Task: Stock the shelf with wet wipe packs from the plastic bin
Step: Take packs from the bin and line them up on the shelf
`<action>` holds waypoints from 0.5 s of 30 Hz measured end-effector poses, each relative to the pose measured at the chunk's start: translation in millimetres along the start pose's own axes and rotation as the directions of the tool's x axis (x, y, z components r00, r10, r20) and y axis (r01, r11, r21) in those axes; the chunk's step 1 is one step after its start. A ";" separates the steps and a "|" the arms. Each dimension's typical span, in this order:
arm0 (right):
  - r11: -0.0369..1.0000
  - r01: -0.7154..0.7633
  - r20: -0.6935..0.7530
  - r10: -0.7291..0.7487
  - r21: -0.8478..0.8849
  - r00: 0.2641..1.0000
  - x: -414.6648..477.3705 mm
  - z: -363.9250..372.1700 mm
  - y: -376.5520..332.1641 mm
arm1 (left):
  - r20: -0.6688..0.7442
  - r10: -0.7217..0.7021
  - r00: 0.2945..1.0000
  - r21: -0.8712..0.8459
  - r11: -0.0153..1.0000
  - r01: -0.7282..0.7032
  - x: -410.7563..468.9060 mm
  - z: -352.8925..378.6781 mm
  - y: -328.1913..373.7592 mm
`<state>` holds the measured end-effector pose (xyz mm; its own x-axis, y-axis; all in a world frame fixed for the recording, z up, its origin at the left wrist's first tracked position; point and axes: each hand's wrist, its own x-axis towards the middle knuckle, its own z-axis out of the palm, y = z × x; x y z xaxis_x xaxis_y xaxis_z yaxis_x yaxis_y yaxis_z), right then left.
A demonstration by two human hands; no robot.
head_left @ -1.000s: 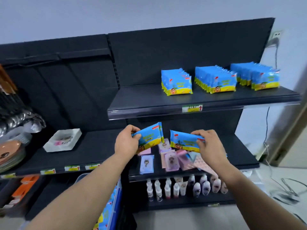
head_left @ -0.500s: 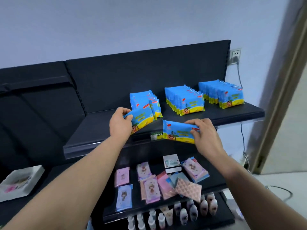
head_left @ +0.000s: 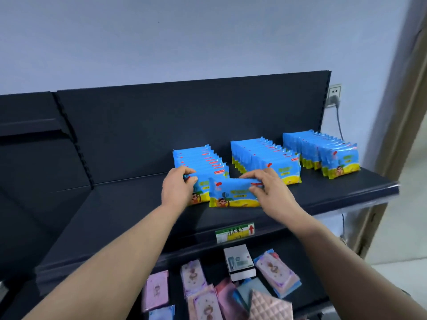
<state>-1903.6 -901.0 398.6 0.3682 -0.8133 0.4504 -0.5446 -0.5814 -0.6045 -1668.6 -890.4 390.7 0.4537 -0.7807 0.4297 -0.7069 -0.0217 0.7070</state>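
Found three rows of blue-and-yellow wet wipe packs on the top shelf (head_left: 328,192), standing on their long edges, faces toward the front edge, long axes parallel to it, stacked back toward the rear panel. Recorded left row (head_left: 198,158) near mid-shelf, middle row (head_left: 263,158) beside it, right row (head_left: 323,151) by the right end.

Noted left hand (head_left: 179,188) with fingers curled round the upper left corner of a pack (head_left: 201,190) at the front of the left row, upright, yellow band down. Noted right hand (head_left: 269,189) pinching the upper right part of a second pack (head_left: 231,195), fingers over its top edge, thumb on its face. Second pack upright, long axis left-to-right, ahead of the gap between left and middle rows, overlapping the first. Cannot tell whether its lower edge touches the shelf.

Logged a price label (head_left: 234,232) on the front lip. Seen on the shelf below: a white box (head_left: 239,262) among pink and lilac flat packets (head_left: 193,274).
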 end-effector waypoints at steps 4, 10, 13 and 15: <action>0.999 -0.005 0.101 0.009 -0.036 0.995 29.7 28.6 2.9 | -0.065 -0.085 0.994 -0.169 0.983 0.073 4.0 0.0 -10.1; 0.999 0.022 -0.063 -0.020 0.034 0.998 57.3 71.1 -6.4 | -0.002 -0.239 0.971 -0.396 0.892 0.219 -22.7 -7.9 -6.4; 0.992 -0.098 -0.090 0.105 0.075 0.990 51.3 77.9 -5.5 | 0.159 -0.202 0.966 -0.229 0.945 0.235 -34.9 -3.1 -9.1; 0.982 -0.181 0.041 0.179 0.046 0.983 46.1 75.8 0.7 | 0.232 -0.211 0.950 -0.078 0.969 0.235 -33.4 2.7 -14.2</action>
<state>-1829.9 -940.7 369.2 0.2956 -0.9045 0.3074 -0.5673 -0.4251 -0.7053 -1675.2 -865.6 364.8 0.4541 -0.8817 0.1284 -0.5360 -0.1551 0.8299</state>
